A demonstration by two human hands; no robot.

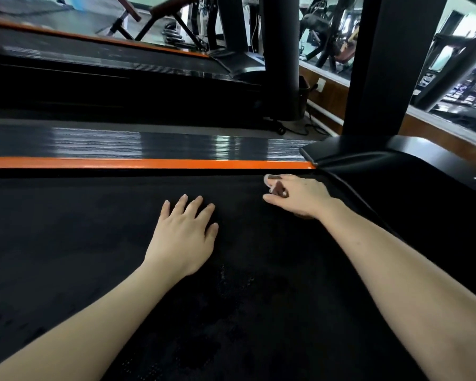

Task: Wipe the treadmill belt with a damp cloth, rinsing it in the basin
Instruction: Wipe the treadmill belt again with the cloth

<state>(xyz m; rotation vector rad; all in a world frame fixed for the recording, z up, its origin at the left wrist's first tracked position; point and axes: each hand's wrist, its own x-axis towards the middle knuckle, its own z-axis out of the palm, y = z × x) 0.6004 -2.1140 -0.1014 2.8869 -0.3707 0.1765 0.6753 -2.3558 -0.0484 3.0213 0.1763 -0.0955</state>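
The treadmill belt (94, 243) lies directly beneath both sets of fingers: a wide, matte black sheet with a fine grainy weave, and a patch of pale specks (226, 273) just behind the left wrist. Its near and left parts run out of the picture.

The left hand (182, 237) rests palm down on the belt, fingers straight and slightly spread. The right hand (300, 196) is near the belt's far edge. Its thumb is stretched out low and its other fingers curl round a small brown and pale piece (276, 188), which is too small and blurred to tell whether it is cloth.

Just beyond the right fingers runs a glossy orange strip (149, 163), then a grey ribbed side rail (176, 144) with bright reflections. To the right of those fingers a smooth black motor cover (396, 160) rises, and a broad black upright (390, 64) stands behind it, its top cut off.

Further beyond, a second treadmill (94, 67) with its own orange edge lies parallel. Past its round post, a dark bucket-shaped thing (304, 94) stands on the floor, its inside hidden. Glass panels (451, 64) at far right show blurred gym frames
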